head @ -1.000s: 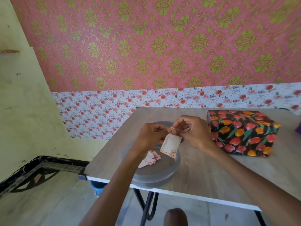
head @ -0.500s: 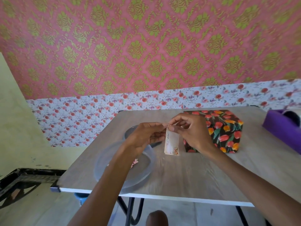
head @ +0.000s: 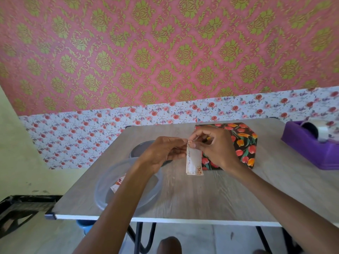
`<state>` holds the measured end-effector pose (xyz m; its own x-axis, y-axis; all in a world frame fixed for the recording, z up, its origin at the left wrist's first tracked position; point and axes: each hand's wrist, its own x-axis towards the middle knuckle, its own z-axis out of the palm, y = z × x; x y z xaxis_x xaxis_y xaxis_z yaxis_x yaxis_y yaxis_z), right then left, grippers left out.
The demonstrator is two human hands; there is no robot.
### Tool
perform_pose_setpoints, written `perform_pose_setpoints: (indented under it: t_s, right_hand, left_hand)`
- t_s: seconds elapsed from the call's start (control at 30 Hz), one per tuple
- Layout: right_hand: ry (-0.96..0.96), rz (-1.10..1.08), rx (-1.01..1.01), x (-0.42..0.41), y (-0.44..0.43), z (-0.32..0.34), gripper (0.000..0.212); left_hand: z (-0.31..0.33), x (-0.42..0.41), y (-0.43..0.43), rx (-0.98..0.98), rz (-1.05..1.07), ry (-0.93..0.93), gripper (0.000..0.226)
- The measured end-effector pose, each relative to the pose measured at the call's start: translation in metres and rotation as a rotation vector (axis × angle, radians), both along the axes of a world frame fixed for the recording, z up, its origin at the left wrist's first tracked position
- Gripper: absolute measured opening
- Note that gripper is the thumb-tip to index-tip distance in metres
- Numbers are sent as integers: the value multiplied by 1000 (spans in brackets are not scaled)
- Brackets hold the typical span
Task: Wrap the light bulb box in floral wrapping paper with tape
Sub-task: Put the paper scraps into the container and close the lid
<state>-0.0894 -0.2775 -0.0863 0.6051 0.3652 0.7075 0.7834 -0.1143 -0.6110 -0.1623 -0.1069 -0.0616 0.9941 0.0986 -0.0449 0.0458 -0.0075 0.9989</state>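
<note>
The box wrapped in dark tulip-print floral paper point(head: 244, 142) lies on the wooden table point(head: 201, 195), just behind my right hand. A small white gift tag point(head: 193, 160) reading "Best Wishes" hangs upright above the table in front of the box. My left hand point(head: 161, 153) and my right hand point(head: 214, 149) both pinch the tag at its top end, fingertips nearly touching. A purple tape dispenser point(head: 310, 143) with a tape roll sits at the right edge of the table.
A clear round plastic container point(head: 146, 195) sits at the table's near left under my left forearm, with a loose tag point(head: 118, 183) inside. Behind it lies a dark round lid point(head: 141, 150). The patterned wall stands right behind the table.
The view has swung right, so the container slid left and the tape dispenser came into sight. My hands carried the tag from over the container to in front of the wrapped box.
</note>
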Motion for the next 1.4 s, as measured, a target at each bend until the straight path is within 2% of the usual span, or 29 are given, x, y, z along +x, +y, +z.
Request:
perform_pose_setpoints:
  t_s: [0.2,0.37,0.5,0.63,0.8,0.93,1.0,1.13,1.33,1.4]
  right_hand:
    - [-120,-14,-58,2,-4,1,11]
    - [-209,24,-113,5,-6,-2,15]
    - [-241,42,-114,5,-12,-5,11]
    - [-206,34,-55,5,-21,-5,9]
    - [-150,-5,100,1,-28,-1,7]
    - [-79,-188,275,-2,-28,6,10]
    - [2,-249,257,1,-29,12,13]
    - [123,-275,78,7,-32,7,20]
    - [143,-322,29,6,-32,-3,38]
    - [140,-333,26,7,-32,-2,41]
  left_hand:
    - [0,4,-11,101,51,-16,23]
    - [-3,11,-12,275,183,58,29]
    - [-6,16,-8,423,238,112,25]
    - [-14,25,4,470,304,79,24]
    - [-25,29,10,942,446,128,33]
    - [-34,32,15,1316,393,140,38]
    - [-40,33,18,1348,352,152,35]
    - [-45,37,20,1361,328,110,15]
    - [-42,44,19,1367,284,13,22]
    - [-36,44,12,1185,274,-57,21]
